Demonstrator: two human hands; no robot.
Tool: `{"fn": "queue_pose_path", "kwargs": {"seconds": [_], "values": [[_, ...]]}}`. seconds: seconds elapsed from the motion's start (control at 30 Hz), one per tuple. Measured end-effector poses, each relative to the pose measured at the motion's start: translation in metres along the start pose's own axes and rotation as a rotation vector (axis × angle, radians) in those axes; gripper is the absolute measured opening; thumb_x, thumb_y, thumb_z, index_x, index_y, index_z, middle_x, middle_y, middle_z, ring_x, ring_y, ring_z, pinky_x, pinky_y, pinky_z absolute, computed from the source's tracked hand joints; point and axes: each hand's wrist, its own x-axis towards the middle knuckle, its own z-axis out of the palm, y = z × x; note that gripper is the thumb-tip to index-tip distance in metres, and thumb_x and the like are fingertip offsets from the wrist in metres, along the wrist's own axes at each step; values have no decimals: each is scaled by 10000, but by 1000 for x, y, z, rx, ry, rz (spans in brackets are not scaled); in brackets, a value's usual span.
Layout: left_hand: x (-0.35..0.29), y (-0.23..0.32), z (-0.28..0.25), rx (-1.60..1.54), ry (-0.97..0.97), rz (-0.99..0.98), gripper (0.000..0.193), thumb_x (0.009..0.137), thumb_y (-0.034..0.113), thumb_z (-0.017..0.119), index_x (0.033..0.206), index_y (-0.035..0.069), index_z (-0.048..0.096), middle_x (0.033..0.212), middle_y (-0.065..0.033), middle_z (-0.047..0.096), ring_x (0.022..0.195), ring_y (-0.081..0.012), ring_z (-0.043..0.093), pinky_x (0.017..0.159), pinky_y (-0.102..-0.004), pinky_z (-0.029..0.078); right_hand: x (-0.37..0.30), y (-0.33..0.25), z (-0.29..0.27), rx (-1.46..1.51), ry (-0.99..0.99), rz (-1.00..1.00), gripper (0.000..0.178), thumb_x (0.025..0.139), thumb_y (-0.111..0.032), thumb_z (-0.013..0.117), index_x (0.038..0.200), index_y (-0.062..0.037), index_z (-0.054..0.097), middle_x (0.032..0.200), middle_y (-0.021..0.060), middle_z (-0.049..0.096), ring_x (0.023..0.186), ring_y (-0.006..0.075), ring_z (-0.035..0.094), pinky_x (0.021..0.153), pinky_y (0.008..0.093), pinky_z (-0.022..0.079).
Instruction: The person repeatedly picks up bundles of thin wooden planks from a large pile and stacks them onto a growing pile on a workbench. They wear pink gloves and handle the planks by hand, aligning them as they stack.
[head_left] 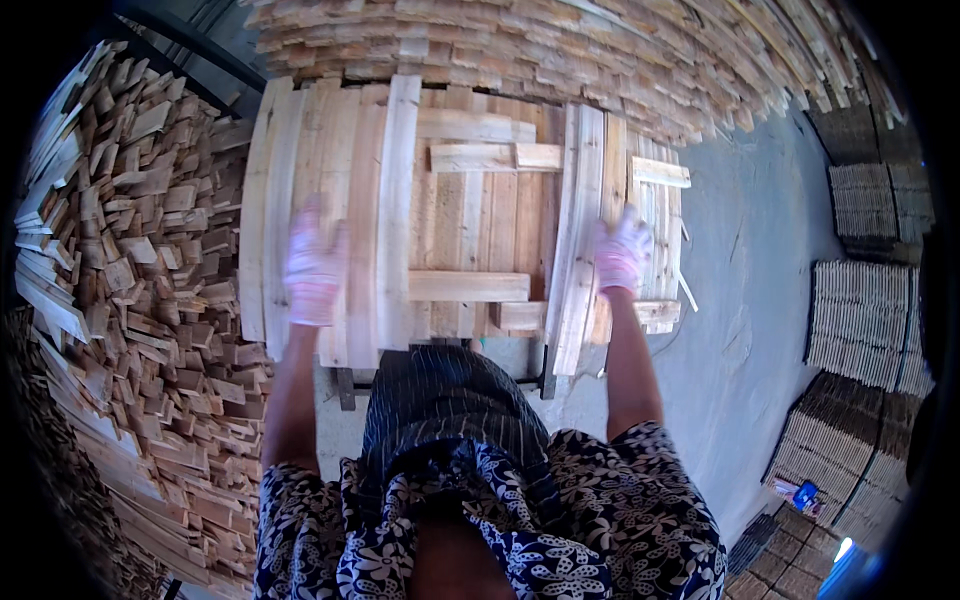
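Observation:
My left hand (316, 268), in a pale pink-and-white glove, is over a row of long pale planks (345, 150) on the left of a low stand. Its fingers point away from me, apart and blurred by motion, gripping nothing that I can see. My right hand (622, 255), gloved alike, is next to an upright pair of planks (583, 200), fingers apart; whether it touches them I cannot tell. Between my hands, one long plank (399, 190) lies on the row, and short boards (468, 287) lie crosswise over more planks.
A large heap of short wood offcuts (170, 280) rises at my left. Stacked boards (520, 50) stand behind the work stand, whose dark metal legs (548, 375) show below. Strapped bundles of slats (868, 325) line the right, beyond grey concrete floor (745, 280).

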Motion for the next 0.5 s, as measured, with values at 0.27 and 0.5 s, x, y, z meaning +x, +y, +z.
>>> {"fn": "queue_pose_path", "kwargs": {"seconds": [0.27,0.5], "values": [[-37,242,203,-349,-731,-385,863,908,451,685,1580,60,310,1529,-251,482,1383,-368,511,1138,-418,421,4,127,78,729,-236,46,635,1065,-480,441,1575,-108,373,1412,247,572,1295,393,550,1095,425,413],[-37,257,255,-577,-837,-655,860,854,424,797,1458,-48,406,1359,-277,593,1230,-322,607,1044,-400,490,33,114,-2,899,-301,152,639,1069,-406,507,1621,-156,305,1342,143,543,1180,263,502,987,355,400]]}}
